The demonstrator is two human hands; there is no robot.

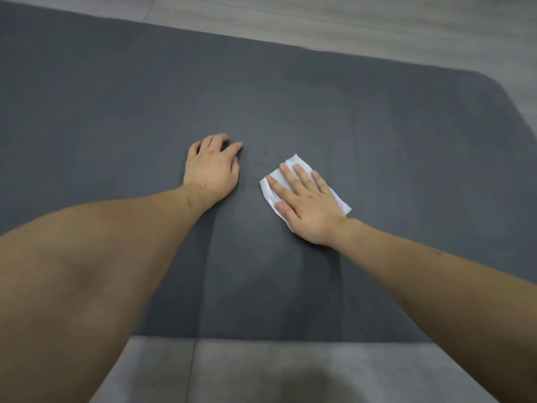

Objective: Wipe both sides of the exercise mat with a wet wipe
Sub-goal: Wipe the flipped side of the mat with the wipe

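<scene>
— On the floor?
— A dark grey, flat foam exercise mat [290,97], spread over pale grey floor tiles [305,370]. Rounded corner at far right; near edge straight, running across the lower part of the view.

— And the cleaning cloth?
— A white, crumpled rectangular wet wipe [293,167], lying flat on the mat, right of centre. Pinned under the right hand [308,205].

— State of that right hand?
— Flat, palm down, fingers [302,177] straight and slightly spread, pressing the wipe onto the mat. No curling round it. Wipe corners showing beyond the fingertips at the far side and past the wrist at right.

— The left hand [210,168]?
— Resting directly on the mat, left of the wipe and apart from it. Holding nothing; fingers loosely bent, tips touching the surface.

— Anything between the two?
— A few tiny dark specks [263,158] on the mat, just beyond the wipe's left corner. Too small to tell what.

— Elsewhere on the mat?
— Faint lighter streaks near the middle. A tile joint visible in the near floor, left of centre.
</scene>
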